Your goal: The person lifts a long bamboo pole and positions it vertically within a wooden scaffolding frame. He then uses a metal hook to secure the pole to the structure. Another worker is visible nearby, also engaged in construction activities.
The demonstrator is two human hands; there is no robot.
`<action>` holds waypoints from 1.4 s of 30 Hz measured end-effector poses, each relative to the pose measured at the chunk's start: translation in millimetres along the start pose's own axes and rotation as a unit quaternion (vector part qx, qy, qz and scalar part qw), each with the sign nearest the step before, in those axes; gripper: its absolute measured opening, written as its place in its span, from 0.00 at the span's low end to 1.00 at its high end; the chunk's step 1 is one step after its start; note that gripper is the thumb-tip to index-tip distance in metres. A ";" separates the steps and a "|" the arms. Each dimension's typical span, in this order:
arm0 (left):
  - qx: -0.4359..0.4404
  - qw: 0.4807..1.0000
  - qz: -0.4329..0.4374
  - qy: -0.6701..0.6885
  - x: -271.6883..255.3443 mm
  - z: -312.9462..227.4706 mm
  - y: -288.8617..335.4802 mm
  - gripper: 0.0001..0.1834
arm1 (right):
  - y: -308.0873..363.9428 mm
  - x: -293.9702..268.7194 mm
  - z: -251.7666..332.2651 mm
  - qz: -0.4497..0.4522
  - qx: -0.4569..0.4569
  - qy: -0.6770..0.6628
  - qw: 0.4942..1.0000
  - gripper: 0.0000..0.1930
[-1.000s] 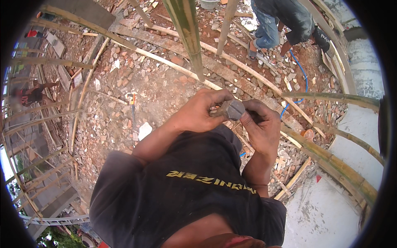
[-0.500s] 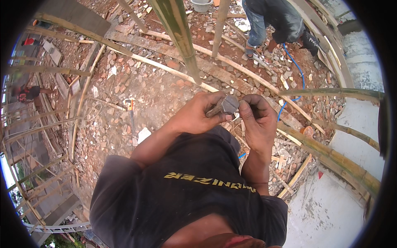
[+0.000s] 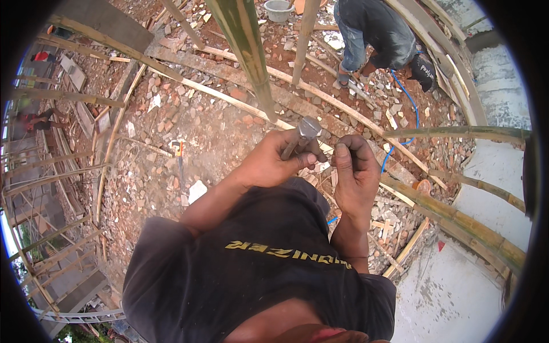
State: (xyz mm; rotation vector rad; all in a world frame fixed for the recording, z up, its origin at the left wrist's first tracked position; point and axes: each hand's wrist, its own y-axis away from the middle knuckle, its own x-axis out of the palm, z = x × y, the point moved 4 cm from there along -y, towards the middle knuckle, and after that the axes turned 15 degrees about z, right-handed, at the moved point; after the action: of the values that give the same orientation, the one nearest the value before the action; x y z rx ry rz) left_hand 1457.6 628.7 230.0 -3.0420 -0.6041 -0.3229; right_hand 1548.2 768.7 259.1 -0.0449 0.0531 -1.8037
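My left hand (image 3: 273, 161) is closed round a grey metal hammer (image 3: 309, 127), its broad blunt face turned up. The fingers hide most of the rest of it. Just to the right, my right hand (image 3: 355, 174) is raised with thumb and forefinger pinched together. Whatever lies in that pinch, if anything, is too small to make out. The two hands are close together in front of my dark shirt (image 3: 257, 228), with a narrow gap between their fingertips.
A thick green bamboo pole (image 3: 243, 51) stands ahead; more bamboo (image 3: 457, 220) crosses at right. Rubble (image 3: 154, 188) covers the ground, with a long thin tool (image 3: 180, 157) lying on it. A bent-over person (image 3: 380, 34) works near a blue hose (image 3: 409, 94). A grey bucket (image 3: 278, 10) stands far ahead.
The hammer in my left hand has tipped up and slightly left, and its face has moved away from my right fingertips. The right hand stays pinched, nearly in place.
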 end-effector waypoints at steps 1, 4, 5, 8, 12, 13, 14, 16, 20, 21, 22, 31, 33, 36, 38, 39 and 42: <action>-0.005 1.000 -0.020 0.016 -1.0 2.5 0.7 0.07 | 0.5 0.6 -0.5 0.003 0.004 -0.009 1.000 0.05; -0.042 0.998 -0.041 0.027 -3.6 7.1 2.0 0.06 | 1.5 4.6 1.9 -0.003 0.020 -0.032 0.999 0.07; -0.026 0.997 -0.059 0.049 -4.0 5.8 0.8 0.06 | 1.7 6.7 5.0 -0.015 0.029 -0.035 0.999 0.07; 0.000 0.993 -0.092 0.073 -4.3 1.6 -1.5 0.06 | 0.7 5.9 0.6 -0.018 0.041 -0.020 0.999 0.08; -0.033 0.996 -0.056 -0.065 0.4 -7.0 -1.2 0.10 | -1.9 7.6 -6.2 -0.021 0.073 -0.014 0.997 0.08; -0.039 0.992 -0.043 -0.114 2.4 -10.3 -1.6 0.11 | -2.6 6.8 -7.5 -0.025 0.065 -0.002 0.998 0.08; -0.046 0.991 -0.041 -0.120 2.7 -10.1 -1.5 0.08 | -2.8 5.8 -10.3 -0.028 0.057 0.010 0.998 0.09; -0.058 0.989 -0.034 -0.131 3.5 -8.8 -2.1 0.03 | -2.7 5.1 -10.7 -0.034 0.058 0.021 0.998 0.09; -0.010 0.977 -0.022 -0.211 4.4 -13.2 -1.9 0.12 | 0.5 1.1 -17.4 -0.036 0.088 0.042 0.995 0.09; 0.000 0.973 -0.019 -0.228 5.2 -16.5 -1.5 0.15 | 1.3 -0.7 -20.7 -0.035 0.095 0.053 0.993 0.09; 0.011 0.969 -0.016 -0.246 5.7 -20.4 -1.9 0.17 | 1.5 -0.3 -20.3 -0.038 0.099 0.052 0.993 0.09; -0.012 0.946 0.023 -0.322 7.8 -20.4 -3.8 0.21 | 6.3 -0.1 -26.3 -0.033 0.054 0.029 0.998 0.08; 0.010 0.979 -0.048 -0.196 13.1 -16.0 -4.0 0.19 | 7.3 2.3 -18.3 -0.039 0.069 0.003 0.997 0.09; -0.007 0.994 -0.072 -0.079 15.6 -0.9 1.4 0.16 | 9.8 2.1 -18.4 -0.035 0.086 0.014 0.996 0.10; -0.020 0.996 -0.065 -0.052 15.0 5.7 1.8 0.14 | 8.4 1.1 -17.8 -0.036 0.084 0.012 0.996 0.10; -0.022 0.996 -0.063 -0.051 14.5 6.6 1.5 0.14 | 8.0 1.1 -17.4 -0.037 0.084 0.012 0.996 0.10; -0.018 0.997 -0.053 -0.048 16.2 11.6 2.1 0.14 | 9.6 1.7 -19.3 -0.055 0.104 -0.002 0.993 0.10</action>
State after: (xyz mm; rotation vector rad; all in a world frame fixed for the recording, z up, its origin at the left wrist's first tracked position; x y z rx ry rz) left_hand 1475.3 633.6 222.1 -3.0815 -0.7766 -0.1926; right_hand 1556.0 765.1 239.3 0.0999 -0.1426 -1.9105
